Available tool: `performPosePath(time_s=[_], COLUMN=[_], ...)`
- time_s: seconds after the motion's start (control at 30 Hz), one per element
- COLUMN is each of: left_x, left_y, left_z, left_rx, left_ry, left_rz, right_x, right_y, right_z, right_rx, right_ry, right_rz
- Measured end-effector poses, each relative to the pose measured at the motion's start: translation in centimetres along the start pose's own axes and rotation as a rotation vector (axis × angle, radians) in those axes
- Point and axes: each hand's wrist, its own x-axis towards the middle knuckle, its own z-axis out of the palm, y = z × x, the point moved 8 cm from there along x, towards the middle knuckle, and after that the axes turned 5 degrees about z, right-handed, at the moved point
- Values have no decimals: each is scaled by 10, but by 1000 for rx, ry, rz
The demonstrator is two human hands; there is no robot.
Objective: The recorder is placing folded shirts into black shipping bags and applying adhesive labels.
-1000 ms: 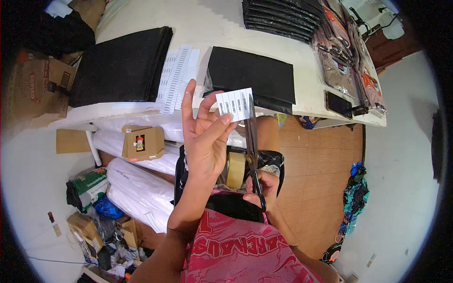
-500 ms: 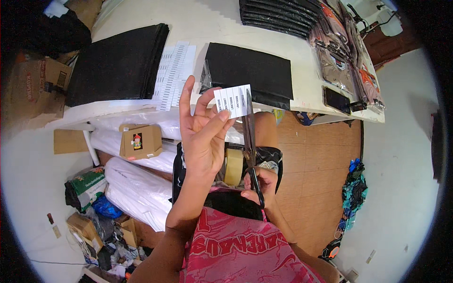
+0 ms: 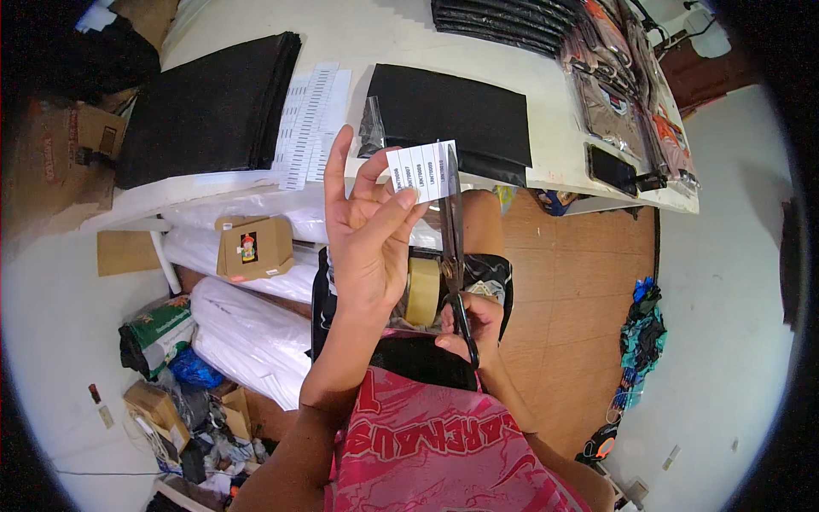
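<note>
My left hand [image 3: 368,230] is closed in a pinch on a small white paper strip [image 3: 424,174] with printed lines, the index finger sticking up. In my right hand [image 3: 476,326] are dark metal scissors [image 3: 451,239] with black handles, blades pointing up. The blades meet the strip's right end. A roll of yellowish tape [image 3: 422,293] lies in my lap behind the scissors. On the table just beyond, a black folded sheet [image 3: 452,115] lies beside a small clear plastic bag [image 3: 372,128].
On the white table [image 3: 358,32] are a black stack [image 3: 209,111], printed paper sheets [image 3: 311,119], a phone [image 3: 612,167] and bagged garments [image 3: 607,111]. White plastic-wrapped rolls [image 3: 247,337] and a cardboard box [image 3: 254,248] are under and before the table at left.
The view has shifted slightly, with the table edge a little higher. My hands, the strip and the scissors keep nearly the same positions; the blades remain at the strip's right end.
</note>
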Motion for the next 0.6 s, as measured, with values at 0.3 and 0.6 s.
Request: performPosePath(time_s=[0.3, 0.6], left_x=[1, 0], left_y=[-2, -4], left_z=[1, 3], left_rx=[-30, -19], left_ry=[-6, -3], left_rz=[4, -2], right_x=[-1, 1], right_y=[3, -1], right_z=[-1, -2], right_rx=[-6, -41], right_ry=[-9, 6], right_rz=[-17, -40])
